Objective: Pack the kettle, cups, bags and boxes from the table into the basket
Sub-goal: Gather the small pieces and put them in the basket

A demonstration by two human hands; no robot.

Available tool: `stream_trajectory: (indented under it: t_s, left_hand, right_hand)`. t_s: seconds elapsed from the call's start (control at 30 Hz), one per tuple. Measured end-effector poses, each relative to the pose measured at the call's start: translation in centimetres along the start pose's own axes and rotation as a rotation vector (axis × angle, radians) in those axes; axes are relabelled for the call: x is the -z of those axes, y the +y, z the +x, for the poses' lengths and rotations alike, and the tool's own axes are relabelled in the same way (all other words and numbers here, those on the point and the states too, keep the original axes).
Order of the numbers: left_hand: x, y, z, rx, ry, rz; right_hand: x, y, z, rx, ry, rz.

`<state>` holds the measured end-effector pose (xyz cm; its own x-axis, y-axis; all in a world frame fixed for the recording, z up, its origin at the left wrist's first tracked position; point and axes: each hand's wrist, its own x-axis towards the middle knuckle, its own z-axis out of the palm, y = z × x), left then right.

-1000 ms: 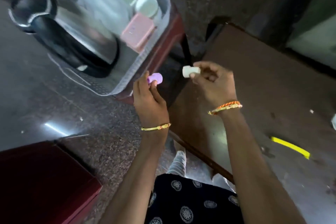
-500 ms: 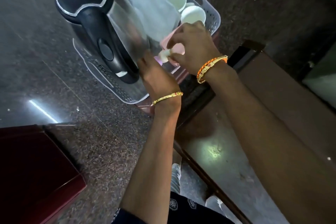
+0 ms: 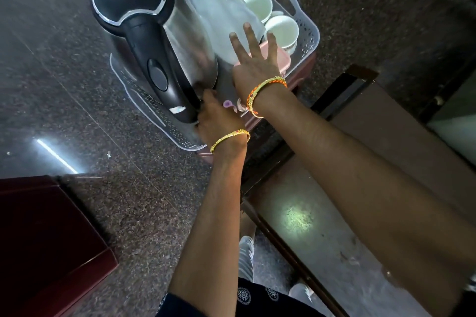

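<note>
Nearing completion, the packing is being finished: the kettle [image 3: 154,41], bags [image 3: 221,18], cups [image 3: 257,2] and pink box [image 3: 279,58] are sitting in the basket [image 3: 306,31] at twelve o'clock. The right hand [image 3: 253,59] is being spread flat over them; the left hand [image 3: 217,118], whose grip cannot be told, is reaching in beside a small purple piece [image 3: 227,104].

Home-like room: polished granite floor [image 3: 64,90], wooden table [image 3: 386,188], maroon stool [image 3: 46,234].

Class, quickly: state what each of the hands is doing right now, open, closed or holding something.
Left hand: by the steel kettle with black handle; fingers hidden, cannot tell.
Right hand: open, fingers spread, holding nothing.
</note>
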<state>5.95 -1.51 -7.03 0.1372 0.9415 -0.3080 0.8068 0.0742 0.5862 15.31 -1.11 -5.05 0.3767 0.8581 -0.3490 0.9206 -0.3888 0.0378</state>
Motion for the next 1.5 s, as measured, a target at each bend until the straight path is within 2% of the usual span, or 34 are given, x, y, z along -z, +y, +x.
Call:
stream_trajectory:
  t_s: [0.17,0.3,0.4,0.53,0.67,0.87,0.93,1.03,1.1,1.17,1.23,1.3,1.33,1.4,1.5]
  left_hand:
    - [0.3,-0.6,0.3,0.075,0.044,0.081]
    - [0.9,-2.4,1.0,0.006,0.088,0.008]
    - [1.0,-3.5,1.5,-0.101,0.019,-0.120]
    - [0.3,-3.4,2.4,-0.153,-0.029,-0.187]
    - [-0.4,-2.6,2.8,-0.206,-0.087,-0.191]
    - [-0.3,-2.4,3.5,-0.176,-0.148,-0.100]
    - [-0.1,-2.4,3.5,-0.135,-0.174,-0.059]
    - [0.5,-2.2,2.7,-0.123,-0.204,-0.059]
    - [0.9,-2.2,1.5,-0.173,-0.165,-0.056]
    - [1.2,-2.2,-0.5,-0.248,-0.024,-0.046]
    - [1.2,-2.2,-3.0,-0.389,0.163,-0.100]
    - [0.4,-2.4,-6.2,-0.563,0.258,-0.181]
    - [-0.3,-2.6,-8.1,-0.631,0.232,-0.218]
    - [-2.1,-3.5,-11.4,-0.727,0.078,-0.230]
    - [-5.7,-5.2,-17.0,-0.780,-0.298,-0.091]
  right_hand:
    - [-0.5,0.0,0.0,-0.035,0.008,0.010]
    - [-0.4,-0.2,0.2,-0.057,-0.002,0.002]
    - [-0.5,-0.1,0.3,-0.060,0.001,-0.004]
    - [-0.7,-0.1,0.2,-0.070,0.015,0.000]
    - [-0.8,-0.2,0.4,-0.068,0.035,0.005]
    - [-0.9,-0.3,0.2,-0.070,0.042,0.023]
    - [-1.0,-0.1,-0.4,-0.077,0.071,0.076]
    - [-1.3,0.6,-2.7,-0.108,0.246,0.324]
    - [-2.0,1.0,-4.9,-0.185,0.398,0.553]
    - [-3.3,1.3,-7.3,-0.304,0.596,0.730]
    - [-5.3,1.2,-9.7,-0.425,0.800,0.837]
    - [-7.7,1.0,-12.6,-0.545,0.933,0.887]
    - [-9.1,1.0,-14.2,-0.602,0.972,0.891]
    - [-12.0,1.2,-17.6,-0.724,1.012,0.887]
    - [-17.0,2.5,-24.2,-1.031,0.918,0.864]
